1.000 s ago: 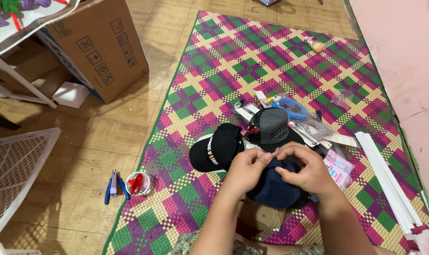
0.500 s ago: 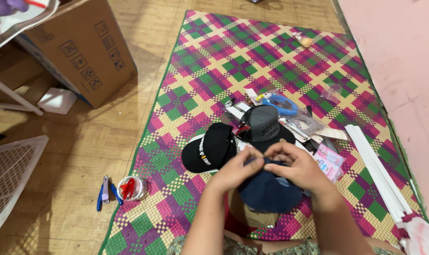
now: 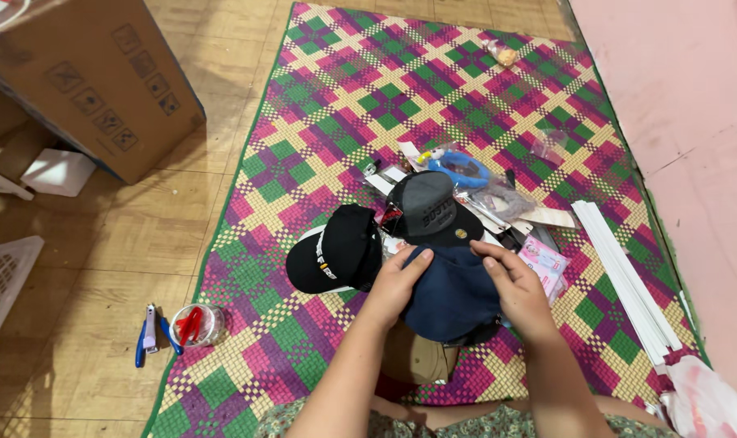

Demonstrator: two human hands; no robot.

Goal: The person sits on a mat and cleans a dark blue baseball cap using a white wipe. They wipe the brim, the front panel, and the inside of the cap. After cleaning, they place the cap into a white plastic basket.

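Cardboard box (image 3: 77,73) cropped; tan cap (image 3: 417,361) perhaps half-hidden.

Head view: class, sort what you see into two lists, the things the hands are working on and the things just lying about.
In hand:
navy cap, held by the left hand and the right hand

Lying about:
black cap
grey cap
blue ring
pink packet
white strips
pliers
cardboard box
mat

One head-worn view looks steeply down, close over the woven mat (image 3: 433,89).
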